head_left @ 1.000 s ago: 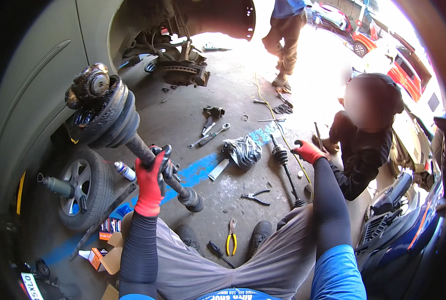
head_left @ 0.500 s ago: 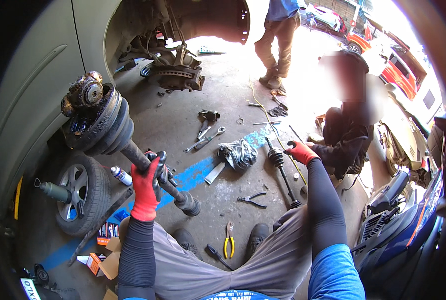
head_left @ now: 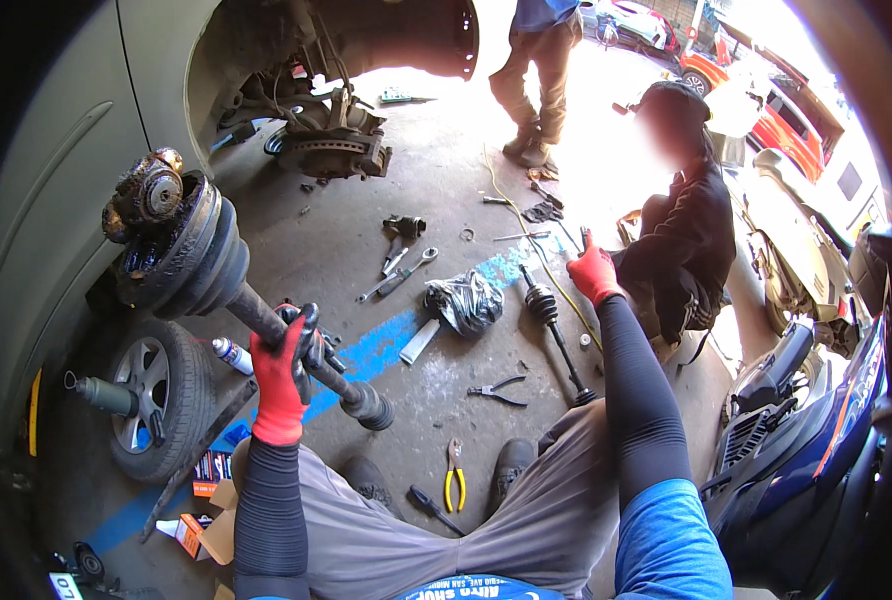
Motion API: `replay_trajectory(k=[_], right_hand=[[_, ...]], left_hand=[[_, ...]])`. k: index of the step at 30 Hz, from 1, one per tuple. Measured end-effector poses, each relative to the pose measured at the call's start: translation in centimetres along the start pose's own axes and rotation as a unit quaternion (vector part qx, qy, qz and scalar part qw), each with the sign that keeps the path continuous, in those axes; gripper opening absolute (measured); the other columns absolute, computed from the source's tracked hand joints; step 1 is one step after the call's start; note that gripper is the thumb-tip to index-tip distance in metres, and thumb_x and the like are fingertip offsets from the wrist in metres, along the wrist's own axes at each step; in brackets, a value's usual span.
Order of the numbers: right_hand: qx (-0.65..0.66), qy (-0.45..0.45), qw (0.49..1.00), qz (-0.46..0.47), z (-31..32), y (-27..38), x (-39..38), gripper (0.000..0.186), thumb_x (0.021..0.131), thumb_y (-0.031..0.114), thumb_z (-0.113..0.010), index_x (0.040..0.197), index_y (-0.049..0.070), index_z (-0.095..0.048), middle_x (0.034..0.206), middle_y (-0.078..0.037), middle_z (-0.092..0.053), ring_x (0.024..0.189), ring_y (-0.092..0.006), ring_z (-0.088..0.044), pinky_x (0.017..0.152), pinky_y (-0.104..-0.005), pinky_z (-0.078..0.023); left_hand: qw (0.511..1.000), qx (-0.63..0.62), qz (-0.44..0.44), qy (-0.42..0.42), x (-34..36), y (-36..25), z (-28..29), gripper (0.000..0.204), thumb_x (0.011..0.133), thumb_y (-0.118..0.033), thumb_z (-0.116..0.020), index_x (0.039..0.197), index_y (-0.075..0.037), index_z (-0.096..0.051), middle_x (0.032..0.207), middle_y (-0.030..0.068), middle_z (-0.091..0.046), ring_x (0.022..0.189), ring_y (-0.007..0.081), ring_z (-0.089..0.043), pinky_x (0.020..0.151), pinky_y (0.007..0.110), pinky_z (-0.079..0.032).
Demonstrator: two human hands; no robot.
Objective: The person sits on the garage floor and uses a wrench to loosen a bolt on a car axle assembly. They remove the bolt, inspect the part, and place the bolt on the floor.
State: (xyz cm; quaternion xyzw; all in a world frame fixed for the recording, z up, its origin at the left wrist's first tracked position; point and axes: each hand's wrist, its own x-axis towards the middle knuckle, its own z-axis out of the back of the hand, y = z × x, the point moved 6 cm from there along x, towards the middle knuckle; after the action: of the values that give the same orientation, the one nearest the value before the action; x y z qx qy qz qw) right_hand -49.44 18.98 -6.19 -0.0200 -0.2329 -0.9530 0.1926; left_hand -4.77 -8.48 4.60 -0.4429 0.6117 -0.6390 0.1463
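Observation:
My left hand [head_left: 284, 375], in a red and black glove, is closed around the shaft of a greasy CV axle [head_left: 261, 315]. The axle slants across the left side, its open, grease-coated joint at the upper end. A ribbed rubber boot [head_left: 201, 255] sits below that joint, and a smaller joint [head_left: 369, 407] hangs at the lower end. My right hand [head_left: 594, 272], also gloved, reaches forward over the floor with a finger stretched out and nothing visible in it. Near it, a second axle shaft [head_left: 556, 335] lies on the ground.
A car with a bare brake disc [head_left: 331, 155] stands at upper left, a loose wheel [head_left: 161, 400] below. Pliers [head_left: 454, 475], a ratchet [head_left: 401, 275] and a plastic-wrapped bundle [head_left: 466, 303] lie on the floor. One person [head_left: 681, 220] crouches at right; another [head_left: 536, 80] stands behind. A motorcycle [head_left: 816, 420] is at right.
My right hand has moved up and slightly left, a finger now extended upward. The crouching person's head has shifted. The left hand keeps its grip on the axle; the whole view has shifted slightly.

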Motion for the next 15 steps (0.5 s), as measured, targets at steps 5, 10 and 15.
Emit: replay_trajectory(k=[5,10,15], right_hand=[[0.010,0.002,1.000,0.015,0.1,0.6,-0.4,0.083,0.075,0.015,-0.062,0.152,0.003,-0.036,0.105,-0.030,-0.069,0.102,-0.0408,-0.068,0.095,-0.0455,-0.051],[-0.005,0.001,1.000,0.010,0.1,0.3,-0.4,0.083,0.075,0.016,-0.061,0.153,0.004,-0.035,0.107,-0.031,-0.068,0.102,-0.0420,-0.067,0.095,-0.0460,-0.051],[0.003,-0.010,1.000,0.020,0.4,0.5,-0.6,0.083,0.075,0.016,-0.061,0.153,0.005,-0.036,0.109,-0.032,-0.067,0.103,-0.0423,-0.067,0.096,-0.0461,-0.050]], left_hand=[[0.992,0.073,-0.100,0.016,-0.1,-0.8,-0.3,0.028,0.096,-0.018,-0.064,0.076,-0.005,-0.051,0.059,0.0006,-0.044,0.050,0.0099,-0.047,0.054,0.029,-0.044],[0.999,0.025,-0.021,0.010,0.1,0.3,0.3,0.029,0.096,-0.017,-0.065,0.073,-0.005,-0.051,0.058,-0.0002,-0.044,0.051,0.0088,-0.045,0.055,0.028,-0.042],[1.000,-0.019,0.004,0.016,0.2,1.2,1.1,0.030,0.096,-0.018,-0.065,0.073,-0.006,-0.050,0.059,-0.0006,-0.043,0.051,0.0079,-0.043,0.055,0.028,-0.038]])
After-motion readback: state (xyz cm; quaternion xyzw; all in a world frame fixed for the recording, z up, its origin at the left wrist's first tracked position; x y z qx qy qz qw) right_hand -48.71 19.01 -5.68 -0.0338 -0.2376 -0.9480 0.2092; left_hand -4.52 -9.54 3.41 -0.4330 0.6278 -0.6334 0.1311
